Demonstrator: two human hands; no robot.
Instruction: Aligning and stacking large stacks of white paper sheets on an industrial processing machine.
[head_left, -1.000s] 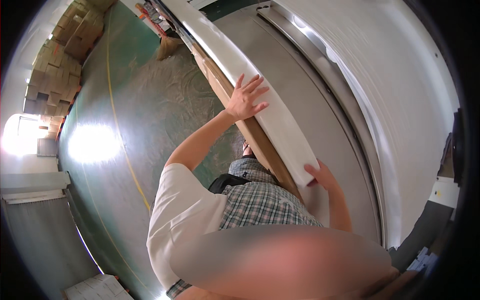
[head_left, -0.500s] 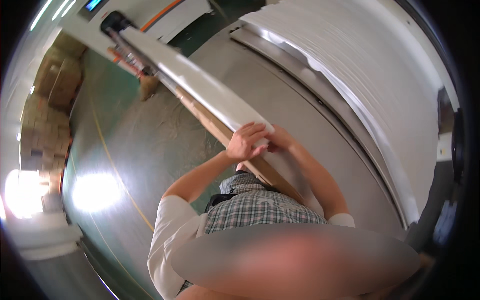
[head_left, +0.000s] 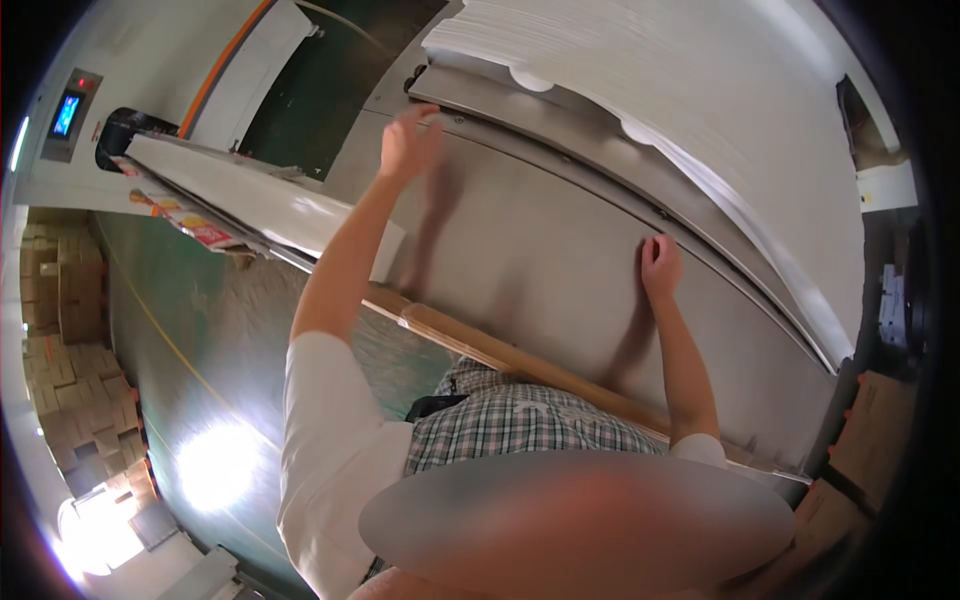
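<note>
My left hand (head_left: 408,148) is raised over the far left part of the grey metal table (head_left: 530,250), close to the table's raised metal ledge (head_left: 500,100). Its fingers are loosely spread and somewhat blurred, with nothing seen in them. My right hand (head_left: 661,265) is curled closed above the table's right part, near the ledge, and nothing shows in it. Beyond the ledge lies a large stack of white sheets (head_left: 690,70) with a wavy front edge. At the left, a long white strip-like stack (head_left: 310,215) reaches the table, apart from both hands.
Brown cardboard edging (head_left: 480,345) runs along the table's near edge, against my plaid-covered waist. A control panel with a lit screen (head_left: 68,115) is at the far left. Cardboard boxes (head_left: 75,390) are piled at the left, and more boxes (head_left: 872,435) stand at the right.
Both hands have come away from the white strip-like stack. The left moved up and away, the right moved right. The view has turned, with the table now more across the picture.
</note>
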